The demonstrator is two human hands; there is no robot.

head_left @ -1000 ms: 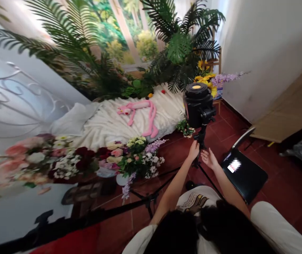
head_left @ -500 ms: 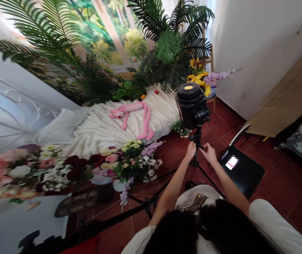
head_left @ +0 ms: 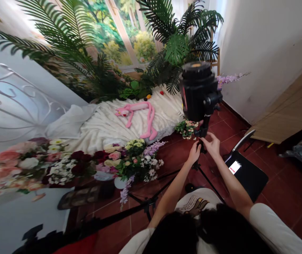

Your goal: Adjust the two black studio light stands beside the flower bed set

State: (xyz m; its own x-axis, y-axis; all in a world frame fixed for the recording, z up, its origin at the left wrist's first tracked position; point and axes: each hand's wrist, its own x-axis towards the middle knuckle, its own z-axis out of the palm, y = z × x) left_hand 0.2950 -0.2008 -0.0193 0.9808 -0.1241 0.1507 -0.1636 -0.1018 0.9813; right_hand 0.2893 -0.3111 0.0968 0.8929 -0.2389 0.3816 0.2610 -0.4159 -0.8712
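Note:
A black studio light (head_left: 195,93) sits on top of a black light stand (head_left: 198,164), whose thin legs spread over the floor below. My left hand (head_left: 194,153) is closed round the stand's column beneath the light. Slightly higher, my right hand (head_left: 212,145) pinches the column near a dark fitting, with thumb and fingers bent. Exactly which part lies between the right fingertips is hard to make out. The light stands almost upright, its bright round yellow patch facing upward.
A black chair (head_left: 251,180) with a phone (head_left: 235,168) on it stands at the right. Artificial flowers (head_left: 113,162) fill the left. A pink plush toy (head_left: 140,106) lies on a white furry cover (head_left: 103,120). Another black stand (head_left: 108,220) crosses the lower left.
The studio light has risen and now stands higher above my hands, hiding the sunflowers behind it. My right hand has moved up the column; my left hand stays lower on it.

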